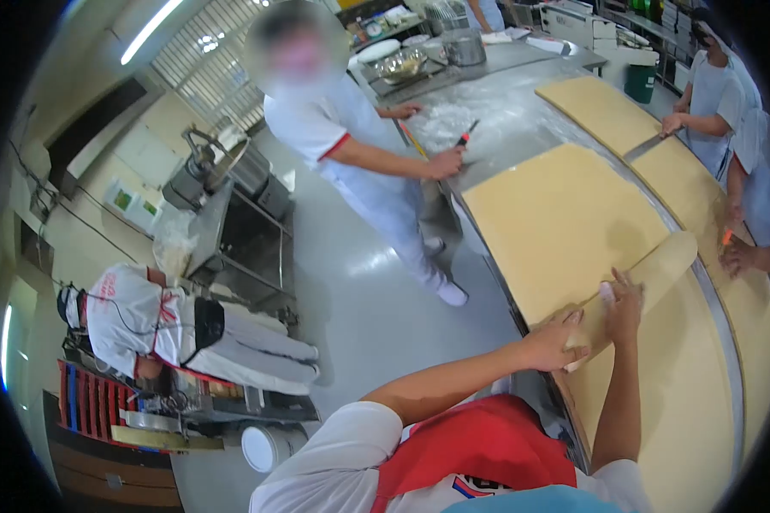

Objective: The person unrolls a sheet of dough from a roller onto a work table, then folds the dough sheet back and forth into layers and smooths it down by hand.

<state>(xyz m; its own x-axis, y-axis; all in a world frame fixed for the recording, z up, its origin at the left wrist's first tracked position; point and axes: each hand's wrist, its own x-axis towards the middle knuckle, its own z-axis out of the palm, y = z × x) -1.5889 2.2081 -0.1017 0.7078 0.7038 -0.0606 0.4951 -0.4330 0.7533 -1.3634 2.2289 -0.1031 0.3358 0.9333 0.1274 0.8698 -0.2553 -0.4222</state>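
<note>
A pale yellow dough sheet lies on the metal table, with its near edge turned up into a thick roll. My left hand grips the roll's left end with curled fingers. Beside it, my right hand holds the roll near its middle, fingers bent over it and floury at the tips. Another flat stretch of dough lies below the roll, close to my body. What the roll contains, if anything, is hidden.
A floured metal table carries more dough strips on the right. Across from me a person holds a red-and-black handled tool. Other people work at the right edge. Bowls and a pot stand at the back; a white bucket is on the floor.
</note>
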